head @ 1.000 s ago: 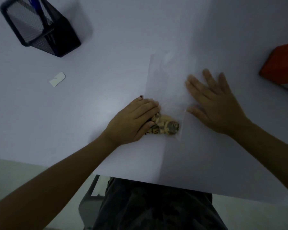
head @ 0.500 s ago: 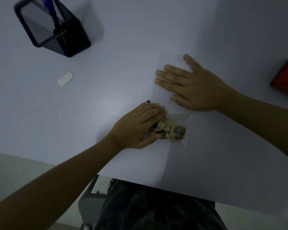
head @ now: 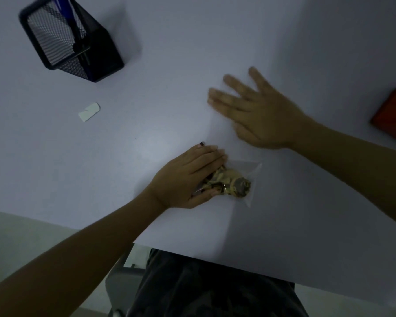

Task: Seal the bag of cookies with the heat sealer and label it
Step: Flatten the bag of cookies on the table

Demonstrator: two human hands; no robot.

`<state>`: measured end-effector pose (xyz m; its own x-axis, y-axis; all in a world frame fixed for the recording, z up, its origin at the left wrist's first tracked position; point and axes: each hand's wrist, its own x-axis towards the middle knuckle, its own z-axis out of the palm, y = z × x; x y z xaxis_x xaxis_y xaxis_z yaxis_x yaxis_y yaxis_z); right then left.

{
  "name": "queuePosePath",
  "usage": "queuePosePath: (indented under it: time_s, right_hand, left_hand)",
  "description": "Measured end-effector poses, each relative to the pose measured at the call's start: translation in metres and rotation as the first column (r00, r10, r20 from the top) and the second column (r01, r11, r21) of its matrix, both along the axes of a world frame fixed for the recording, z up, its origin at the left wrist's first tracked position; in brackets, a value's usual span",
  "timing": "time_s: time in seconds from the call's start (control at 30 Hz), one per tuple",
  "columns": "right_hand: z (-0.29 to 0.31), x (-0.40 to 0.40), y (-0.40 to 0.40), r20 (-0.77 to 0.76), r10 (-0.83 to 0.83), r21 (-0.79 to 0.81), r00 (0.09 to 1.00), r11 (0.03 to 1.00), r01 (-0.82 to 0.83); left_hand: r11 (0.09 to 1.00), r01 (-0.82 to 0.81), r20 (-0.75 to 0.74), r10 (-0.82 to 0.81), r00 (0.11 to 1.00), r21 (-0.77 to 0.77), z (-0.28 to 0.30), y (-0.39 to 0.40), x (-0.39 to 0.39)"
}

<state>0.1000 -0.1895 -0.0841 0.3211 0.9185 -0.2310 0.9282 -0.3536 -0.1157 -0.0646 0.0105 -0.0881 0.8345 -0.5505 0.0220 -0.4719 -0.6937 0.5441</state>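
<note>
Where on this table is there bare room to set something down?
Bare: left of the left hand, nearer than the white scrap; the far middle, between the mesh holder and the right hand; the near right corner. Crowded around the bag of cookies, where both hands are.

clear bag (head: 253, 177) | flat on table | cookies (head: 232, 183) bunched at near end

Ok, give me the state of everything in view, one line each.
bag of cookies, lying flat, cookies bunched at one end
left hand, presses the cookie end
right hand, flat on the empty end, blurred
label, loose on the table, untouched
pen holder, upright
</note>
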Motion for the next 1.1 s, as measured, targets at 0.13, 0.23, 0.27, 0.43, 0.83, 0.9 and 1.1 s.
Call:
queuePosePath:
  time_s: [0.13,0.23,0.27,0.43,0.83,0.9,1.1]
  right_hand:
    - [0.005,0.027,0.003,-0.011,-0.389,-0.006,0.921,0.921,0.389]
    - [0.010,0.001,0.009,-0.034,-0.487,0.018,0.873,0.873,0.487]
    - [0.010,-0.016,0.010,-0.046,-0.484,0.016,0.874,0.874,0.485]
    - [0.003,-0.076,-0.010,-0.041,-0.543,-0.047,0.839,0.840,0.541]
    - [0.017,-0.087,-0.029,-0.069,-0.592,-0.072,0.803,0.806,0.588]
    - [0.013,-0.093,-0.023,-0.064,-0.574,-0.070,0.816,0.819,0.570]
    - [0.012,-0.094,-0.063,-0.039,-0.609,-0.112,0.792,0.791,0.602]
  left_hand:
    - [1.000,0.001,0.000,-0.001,1.000,0.009,0.001,0.001,0.003]
    - [1.000,0.003,0.000,-0.003,1.000,0.004,0.002,0.001,0.001]
    - [1.000,0.006,-0.002,-0.006,1.000,0.007,0.001,0.001,0.001]
    - [1.000,0.007,-0.020,-0.006,1.000,0.021,-0.002,0.001,-0.002]
    - [0.999,0.006,-0.038,-0.004,0.999,0.036,0.000,0.000,-0.001]
    - [0.999,0.004,-0.033,-0.003,0.999,0.040,0.002,0.001,0.000]
    - [0.999,0.013,-0.027,-0.012,1.000,0.031,0.002,-0.002,-0.001]
